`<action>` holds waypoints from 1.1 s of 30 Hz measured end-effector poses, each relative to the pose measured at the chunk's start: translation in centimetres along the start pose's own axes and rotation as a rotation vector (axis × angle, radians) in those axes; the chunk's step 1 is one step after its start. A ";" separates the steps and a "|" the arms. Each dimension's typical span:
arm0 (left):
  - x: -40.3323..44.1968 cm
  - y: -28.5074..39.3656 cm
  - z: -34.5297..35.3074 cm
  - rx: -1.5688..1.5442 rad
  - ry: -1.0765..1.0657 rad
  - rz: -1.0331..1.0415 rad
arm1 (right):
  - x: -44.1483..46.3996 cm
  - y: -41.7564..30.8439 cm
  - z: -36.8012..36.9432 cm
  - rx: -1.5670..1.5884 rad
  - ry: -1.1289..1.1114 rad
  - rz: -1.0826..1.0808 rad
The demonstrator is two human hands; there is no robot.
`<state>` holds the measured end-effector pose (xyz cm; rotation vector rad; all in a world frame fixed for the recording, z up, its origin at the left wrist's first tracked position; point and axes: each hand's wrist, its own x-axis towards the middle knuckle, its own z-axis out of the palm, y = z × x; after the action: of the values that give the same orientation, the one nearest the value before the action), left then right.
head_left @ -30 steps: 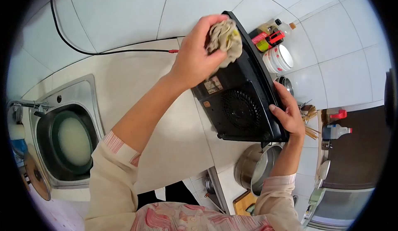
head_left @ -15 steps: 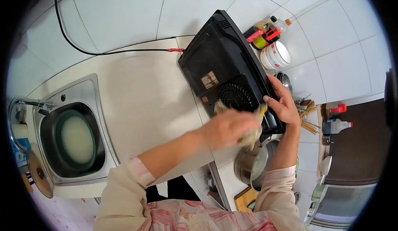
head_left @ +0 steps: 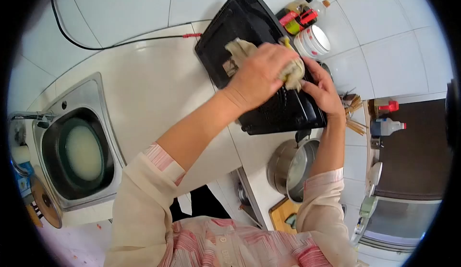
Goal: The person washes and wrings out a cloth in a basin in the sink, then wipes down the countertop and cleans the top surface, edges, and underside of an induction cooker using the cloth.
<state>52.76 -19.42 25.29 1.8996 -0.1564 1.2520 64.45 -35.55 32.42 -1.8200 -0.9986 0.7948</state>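
A black induction cooker [head_left: 259, 22] is propped up at a tilt on the counter, with its vented underside turned toward me. My left hand [head_left: 264, 72] is closed round a crumpled, damp-looking beige cloth [head_left: 291, 73] and presses it against that underside. Part of the cloth sticks out beyond the fingers and partly covers a small label [head_left: 229, 67]. At the cooker's right edge, my right hand [head_left: 324, 87] grips the rim, thumb on the underside and fingers behind. The round fan grille is mostly hidden behind my left hand and wrist.
A black cord [head_left: 129, 42] with red tape runs left from the cooker. Bottles [head_left: 300, 20] and white bowls [head_left: 312, 41] stand behind it. Below are a steel pot [head_left: 281, 168] and a cutting board [head_left: 283, 214]. The sink [head_left: 108, 123] holds a basin of cloudy water [head_left: 84, 152].
My left hand has moved the cloth up the underside, from below the fan grille toward the label. My right hand keeps its hold on the rim. The whole view has shifted slightly.
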 end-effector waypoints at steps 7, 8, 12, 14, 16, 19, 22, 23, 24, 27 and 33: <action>-2.0 3.4 1.1 -0.076 -0.114 0.000 | 0.3 1.7 -1.1 0.041 0.000 -0.047; -3.3 3.8 1.5 -0.102 -0.131 0.009 | 0.3 1.8 -1.1 0.020 0.028 -0.050; -8.0 4.1 2.8 -0.151 -0.123 0.000 | 0.3 1.2 -0.8 -0.091 0.075 -0.039; -8.6 4.1 2.6 -0.166 -0.037 0.017 | 0.3 1.3 -0.9 -0.149 0.081 -0.063; -9.8 3.5 2.5 -0.247 -0.036 0.012 | 0.2 1.4 -1.3 -0.108 0.069 -0.007; -11.9 2.3 0.7 -0.249 0.011 -0.158 | 0.3 2.0 -2.2 -0.133 0.077 0.002; -13.3 -1.5 -2.7 -0.259 0.246 -0.686 | 0.2 2.4 -2.1 -0.109 0.118 0.032; -12.8 -3.5 -4.4 -0.202 0.335 -0.838 | 0.4 2.4 -2.2 -0.108 0.148 0.033; -12.9 -6.1 -5.8 -0.089 0.408 -0.946 | 0.6 2.3 -2.4 -0.142 0.116 0.029; -11.9 -11.1 -9.6 0.046 0.488 -0.957 | 0.5 2.1 -2.4 -0.133 0.127 0.059; -9.3 -15.7 -11.7 -0.277 0.477 -0.959 | 0.8 2.0 -2.1 -0.106 0.140 0.075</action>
<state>47.99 -4.20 10.60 1.1254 0.7161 0.8874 67.18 -36.21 31.35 -1.9846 -0.9015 0.6598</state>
